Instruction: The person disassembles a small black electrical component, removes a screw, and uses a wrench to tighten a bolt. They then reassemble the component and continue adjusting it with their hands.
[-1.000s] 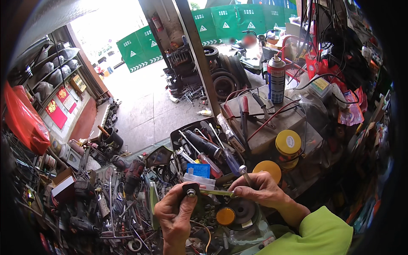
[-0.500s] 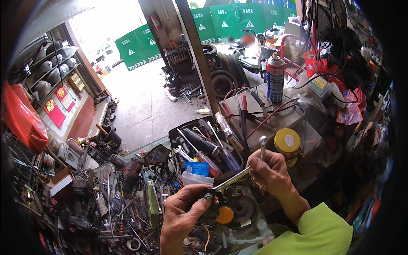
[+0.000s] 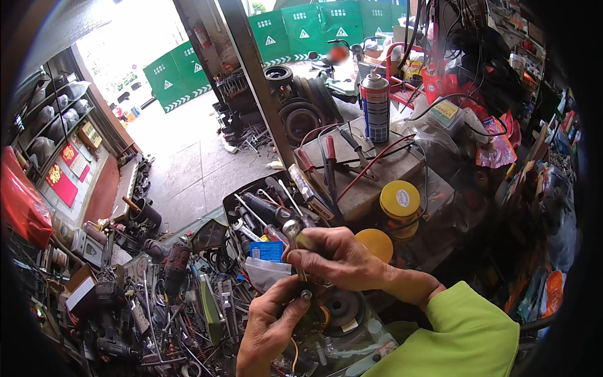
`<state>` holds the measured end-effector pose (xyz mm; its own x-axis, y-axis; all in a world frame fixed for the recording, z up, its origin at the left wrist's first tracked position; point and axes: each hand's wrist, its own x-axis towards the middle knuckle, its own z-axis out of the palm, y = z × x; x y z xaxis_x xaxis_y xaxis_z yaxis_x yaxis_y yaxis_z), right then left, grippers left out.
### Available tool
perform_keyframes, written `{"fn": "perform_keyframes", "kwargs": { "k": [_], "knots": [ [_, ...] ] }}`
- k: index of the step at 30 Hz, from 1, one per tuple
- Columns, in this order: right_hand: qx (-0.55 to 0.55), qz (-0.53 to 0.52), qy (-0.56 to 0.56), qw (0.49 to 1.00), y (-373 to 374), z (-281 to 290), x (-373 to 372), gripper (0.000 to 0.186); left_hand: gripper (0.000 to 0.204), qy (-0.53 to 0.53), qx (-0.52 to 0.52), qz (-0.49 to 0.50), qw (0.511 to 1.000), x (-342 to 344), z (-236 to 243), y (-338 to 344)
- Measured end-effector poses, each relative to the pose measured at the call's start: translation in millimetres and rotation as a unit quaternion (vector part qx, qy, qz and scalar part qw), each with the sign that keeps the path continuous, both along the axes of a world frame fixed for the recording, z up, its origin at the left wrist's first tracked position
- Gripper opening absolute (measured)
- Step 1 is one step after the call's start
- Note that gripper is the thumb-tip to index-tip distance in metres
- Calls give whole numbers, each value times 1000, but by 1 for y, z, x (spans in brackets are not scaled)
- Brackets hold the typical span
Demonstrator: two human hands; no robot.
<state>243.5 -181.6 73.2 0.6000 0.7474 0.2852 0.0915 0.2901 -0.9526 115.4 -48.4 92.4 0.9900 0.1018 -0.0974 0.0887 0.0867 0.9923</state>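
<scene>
A wrench [image 3: 293, 234] is finger-clamped in the right hand [image 3: 342, 257], toward twelve o'clock from a bolt-like fitting [image 3: 306, 293] thumb-pinched in the left hand [image 3: 270, 320]. If slackly pinched, the fitting could be dropped.

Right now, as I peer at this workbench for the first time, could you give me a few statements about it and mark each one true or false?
1. Both hands are empty. False: the right hand has its grip on a shiny metal tool, and the left hand pinches a small bolted part.
2. The spray can stands upright. True.
3. The person wears red. False: the visible sleeve is yellow-green.
4. In the picture, a blue packet lies left of the spray can. True.
5. Green barriers stand beyond the open front. True.
</scene>
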Motion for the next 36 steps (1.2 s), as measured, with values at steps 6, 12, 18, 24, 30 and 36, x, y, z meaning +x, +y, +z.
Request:
{"fn": "perform_keyframes", "kwargs": {
  "k": [6, 12, 18, 24, 30, 36],
  "knots": [
    [-17, -158, -189, 969, 3, 3, -3, 25, 27, -52, -35, 71, 996, 2, -6, 3],
    [-111, -29, -321, 940, -23, 15, 2, 24, 26, -82, 13, 103, 991, 2, -7, 19],
    [-234, 57, -343, 908, -25, 28, 7, 28, 26, -114, 96, 114, 982, 2, -8, 14],
    [-225, 48, -413, 881, -20, 29, 24, 34, 26, -117, 160, 112, 974, 1, -13, 15],
    [-188, 51, -369, 909, -20, 24, 24, 28, 26, -124, 149, 137, 971, 0, -11, 12],
    [-114, 79, -196, 971, -25, 17, 1, 24, 34, -138, 110, 81, 981, -5, -11, 20]
  ]
}}
